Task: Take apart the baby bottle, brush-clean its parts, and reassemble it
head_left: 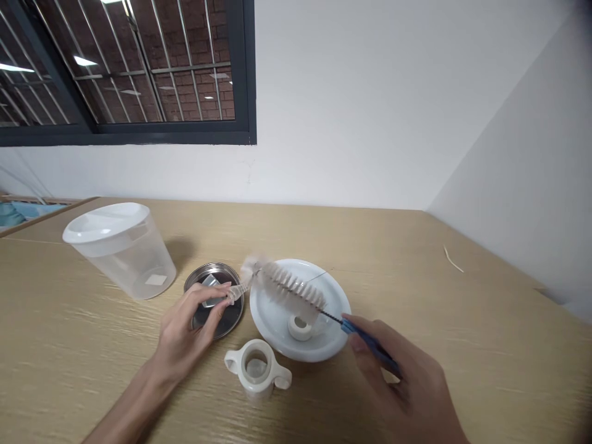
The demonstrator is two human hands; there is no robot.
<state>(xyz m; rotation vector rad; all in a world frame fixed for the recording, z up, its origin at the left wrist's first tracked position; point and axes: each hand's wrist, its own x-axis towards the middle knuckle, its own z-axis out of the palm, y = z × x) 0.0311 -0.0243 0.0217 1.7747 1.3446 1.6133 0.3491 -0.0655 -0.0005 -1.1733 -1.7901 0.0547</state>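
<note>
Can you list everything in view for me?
Barred window: one, dark frame, upper left
Walls: two, white, behind and right
Table: one, light wood, below
Cloth-like material: one, blue, far left
Lidded tub: one, translucent white, left
Metal dish: one, silver, by left hand
Shiny piece: one, silver, in the dish
Plate: one, white, centre
Ring: one, white, on the plate
Two-handled cup: one, white, before the plate
Thin strip: one, cream, right
Brush: one, white bristles, blue handle, right hand
Small tapered piece: one, clear, left hand
Left hand: one, bare, lower left
Right hand: one, bare, lower right
</note>
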